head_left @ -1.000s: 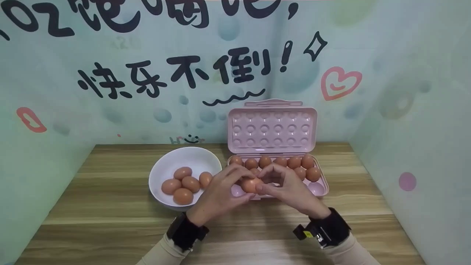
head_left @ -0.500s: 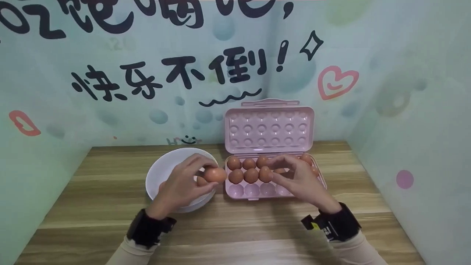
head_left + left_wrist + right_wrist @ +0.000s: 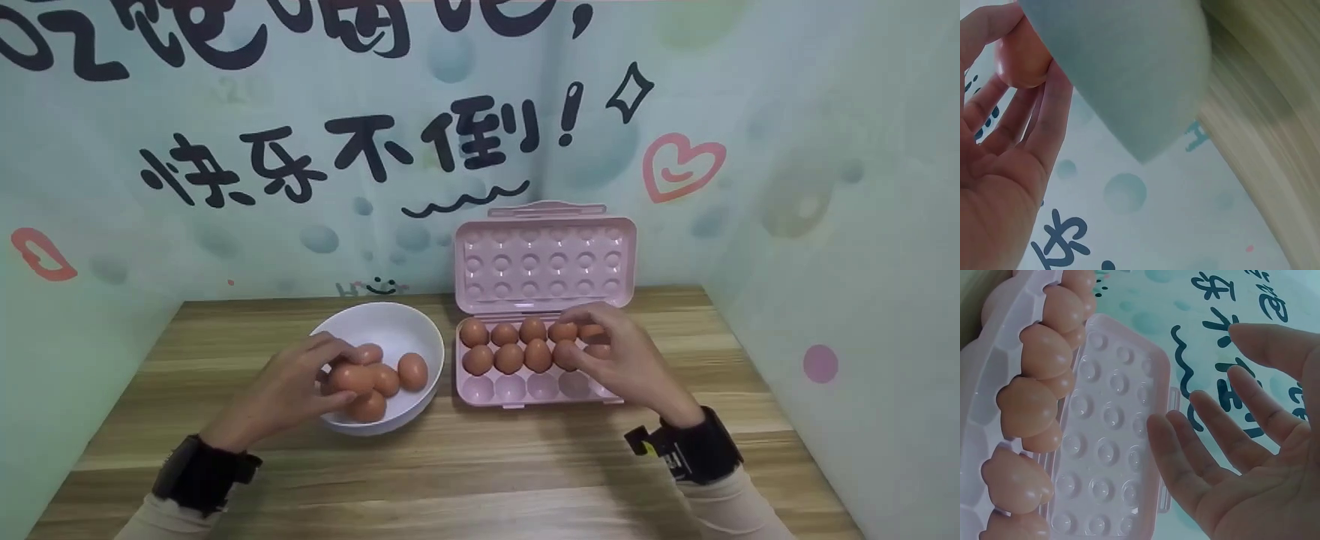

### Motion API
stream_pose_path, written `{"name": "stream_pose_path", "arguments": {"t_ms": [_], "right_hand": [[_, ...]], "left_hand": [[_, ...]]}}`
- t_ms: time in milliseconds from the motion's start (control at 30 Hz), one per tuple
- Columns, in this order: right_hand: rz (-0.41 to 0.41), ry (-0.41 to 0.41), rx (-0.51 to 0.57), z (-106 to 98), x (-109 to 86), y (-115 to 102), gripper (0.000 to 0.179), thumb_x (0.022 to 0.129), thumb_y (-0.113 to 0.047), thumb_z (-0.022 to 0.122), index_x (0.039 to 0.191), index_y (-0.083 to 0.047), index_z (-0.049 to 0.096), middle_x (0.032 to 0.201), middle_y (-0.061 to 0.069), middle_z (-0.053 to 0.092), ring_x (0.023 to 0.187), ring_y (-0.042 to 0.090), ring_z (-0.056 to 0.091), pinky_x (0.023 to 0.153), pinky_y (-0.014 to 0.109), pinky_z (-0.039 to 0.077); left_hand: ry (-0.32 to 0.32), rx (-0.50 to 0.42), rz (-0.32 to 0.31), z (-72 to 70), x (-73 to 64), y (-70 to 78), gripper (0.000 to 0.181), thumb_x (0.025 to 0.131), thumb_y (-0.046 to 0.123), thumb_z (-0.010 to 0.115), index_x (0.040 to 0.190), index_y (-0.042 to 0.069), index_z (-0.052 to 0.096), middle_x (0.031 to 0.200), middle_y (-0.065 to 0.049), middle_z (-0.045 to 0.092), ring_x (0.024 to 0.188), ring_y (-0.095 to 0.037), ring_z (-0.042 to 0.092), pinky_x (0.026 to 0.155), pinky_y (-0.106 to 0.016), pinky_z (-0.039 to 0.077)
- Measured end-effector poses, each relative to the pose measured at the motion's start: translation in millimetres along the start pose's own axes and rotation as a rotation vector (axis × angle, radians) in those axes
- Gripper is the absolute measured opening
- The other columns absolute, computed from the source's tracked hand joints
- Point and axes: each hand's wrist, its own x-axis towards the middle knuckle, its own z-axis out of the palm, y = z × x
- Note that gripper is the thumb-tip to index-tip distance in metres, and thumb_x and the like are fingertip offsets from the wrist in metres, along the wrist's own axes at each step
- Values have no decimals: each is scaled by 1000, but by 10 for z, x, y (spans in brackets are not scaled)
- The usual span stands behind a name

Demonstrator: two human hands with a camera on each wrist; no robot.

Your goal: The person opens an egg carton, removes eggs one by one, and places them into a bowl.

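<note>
My left hand (image 3: pixel 289 382) is over the left side of the white bowl (image 3: pixel 420 330), pinching a brown egg (image 3: pixel 1024 56) between thumb and fingers. Several more eggs (image 3: pixel 412 371) lie in the bowl under and beside it. To the right, my right hand (image 3: pixel 626 360) hovers above the pink egg carton (image 3: pixel 480 396), fingers loosely bent with nothing between them. Two rows of brown eggs (image 3: pixel 538 355) fill the back and middle of the carton; the hand hides those at the right end. In the right wrist view the fingers (image 3: pixel 1216 427) are spread apart.
The carton's lid (image 3: pixel 546 262) stands upright behind it, dimpled on the inside. Both containers rest on a wood-grain table (image 3: pixel 420 480). A printed backdrop (image 3: pixel 300 225) with lettering rises behind and at the sides.
My hands have parted: the left moved left from the carton to the bowl with an egg, the right shifted slightly right. The carton's middle row and front cups now show.
</note>
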Motion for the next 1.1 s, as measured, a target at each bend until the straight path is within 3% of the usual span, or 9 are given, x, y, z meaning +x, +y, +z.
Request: {"name": "stream_pose_path", "arguments": {"t_ms": [233, 400, 567, 667, 833, 1033, 1100], "right_hand": [[-199, 24, -167, 52, 35, 65, 37, 82, 4, 87, 114, -9, 75, 107, -3, 74, 98, 21, 70, 83, 32, 60], [-227, 31, -220, 63, 39, 78, 37, 81, 1, 88, 112, -13, 75, 106, -7, 74, 98, 11, 69, 84, 30, 56], [-216, 11, -229, 69, 28, 69, 36, 81, 0, 87, 112, -12, 74, 107, -5, 74, 98, 12, 69, 85, 31, 54], [-220, 4, -228, 72, 24, 68, 36, 81, 1, 87, 113, -11, 74, 107, -4, 74, 98, 12, 68, 85, 30, 53], [-230, -5, -232, 72, 31, 71, 36, 81, 0, 87, 114, -11, 74, 109, -2, 75, 99, 12, 67, 88, 32, 51], [-247, 6, -275, 79, 32, 96, 37, 80, -3, 87, 114, -13, 75, 113, 5, 77, 103, 19, 69, 97, 41, 37], [-250, 3, -277, 83, 29, 103, 38, 79, -3, 87, 114, -13, 75, 114, 6, 77, 105, 23, 70, 97, 42, 35]], "left_hand": [[-152, 19, -13, -156, -44, -95, 36, 79, 8, 92, 109, 12, 71, 103, 1, 67, 94, -14, 63, 77, -32, 60], [-251, 29, -17, -224, 1, -120, 29, 80, 10, 90, 101, 12, 70, 96, 1, 66, 88, -15, 59, 71, -28, 54], [-422, -37, -156, -277, 131, -82, 23, 84, 11, 86, 99, 10, 69, 90, 0, 63, 82, -16, 55, 67, -27, 48], [-486, -72, -234, -271, 188, -62, 24, 84, 11, 85, 101, 8, 69, 91, -2, 63, 84, -19, 56, 70, -30, 48], [-510, -54, -293, -209, 227, -50, 28, 82, 9, 85, 104, 7, 69, 93, -5, 61, 86, -21, 55, 75, -35, 48], [-481, -123, -400, -158, 221, 8, 58, 86, 19, 88, 137, 2, 64, 105, -10, 63, 94, -25, 57, 79, -36, 49], [-471, -157, -440, -136, 214, 22, 58, 89, 18, 86, 140, 2, 62, 107, -11, 63, 96, -25, 57, 79, -35, 50]]}}
